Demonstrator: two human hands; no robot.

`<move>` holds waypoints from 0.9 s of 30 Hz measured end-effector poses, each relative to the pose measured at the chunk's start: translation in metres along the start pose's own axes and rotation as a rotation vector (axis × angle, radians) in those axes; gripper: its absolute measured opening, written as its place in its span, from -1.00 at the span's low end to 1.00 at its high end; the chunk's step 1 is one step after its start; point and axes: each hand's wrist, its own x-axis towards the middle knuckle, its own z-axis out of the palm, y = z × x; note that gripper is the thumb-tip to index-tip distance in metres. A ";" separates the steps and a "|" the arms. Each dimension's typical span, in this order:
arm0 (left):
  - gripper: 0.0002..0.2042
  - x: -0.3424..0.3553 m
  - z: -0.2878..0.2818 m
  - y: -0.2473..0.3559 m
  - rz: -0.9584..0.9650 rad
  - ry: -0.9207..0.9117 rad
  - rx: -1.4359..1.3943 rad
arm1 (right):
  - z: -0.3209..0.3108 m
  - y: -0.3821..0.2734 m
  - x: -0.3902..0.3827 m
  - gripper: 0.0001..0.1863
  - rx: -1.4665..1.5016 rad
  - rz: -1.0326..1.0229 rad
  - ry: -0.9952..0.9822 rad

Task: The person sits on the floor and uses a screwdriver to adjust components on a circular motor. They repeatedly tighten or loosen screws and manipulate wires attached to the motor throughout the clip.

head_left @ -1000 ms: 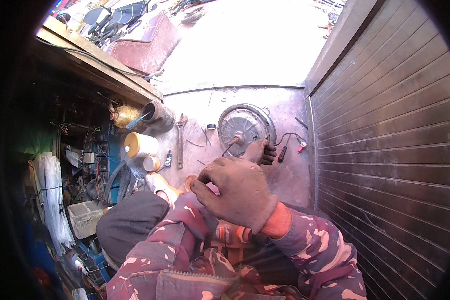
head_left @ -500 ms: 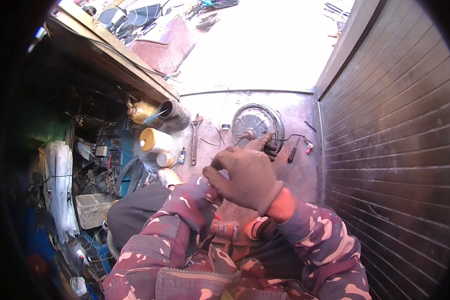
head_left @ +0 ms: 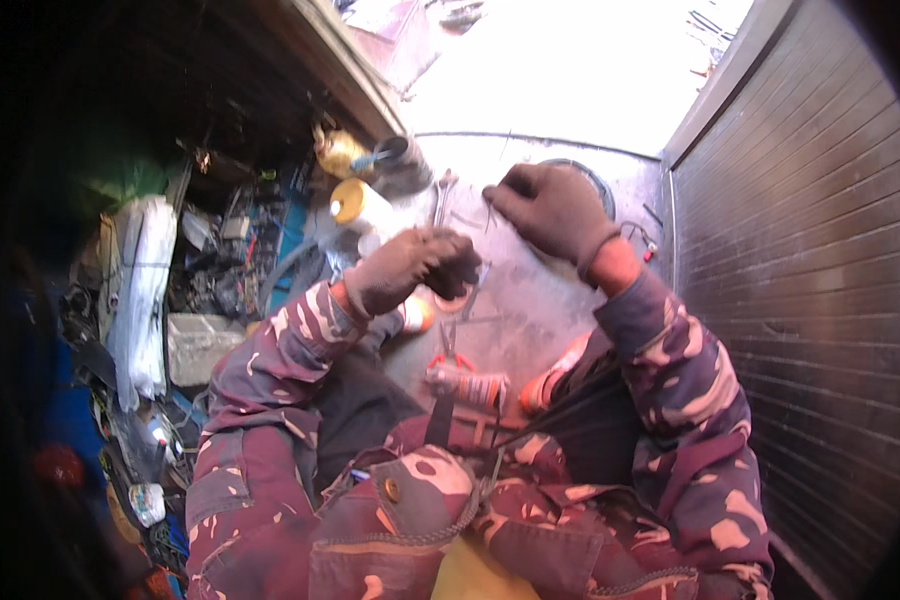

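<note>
The round dark-rimmed part (head_left: 602, 188) is partly hidden beyond the nearer right hand (head_left: 560, 212), up-right of the left hand (head_left: 410, 270); both are seen curled, whether anything is pinched cannot be told.

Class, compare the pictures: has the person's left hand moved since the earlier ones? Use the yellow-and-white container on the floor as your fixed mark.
Yes: the left hand has moved leftward, and is now much closer to the yellow-and-white container.
</note>
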 end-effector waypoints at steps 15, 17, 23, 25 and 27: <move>-0.71 -0.031 -0.086 0.002 0.457 0.462 -0.081 | 0.054 -0.019 -0.032 -0.53 0.021 0.231 -0.228; -0.72 -0.031 -0.092 0.004 0.441 0.480 0.050 | 0.052 -0.017 -0.025 -0.59 0.070 0.224 -0.243; -0.66 -0.023 -0.101 -0.004 0.452 0.517 0.290 | 0.023 -0.024 -0.007 -0.66 0.139 0.039 -0.184; -0.70 -0.020 -0.100 -0.008 0.437 0.514 0.236 | 0.015 -0.027 -0.004 -0.63 0.121 0.056 -0.164; -0.71 -0.019 -0.098 -0.012 0.390 0.551 0.256 | 0.006 -0.027 -0.002 -0.60 0.127 0.067 -0.154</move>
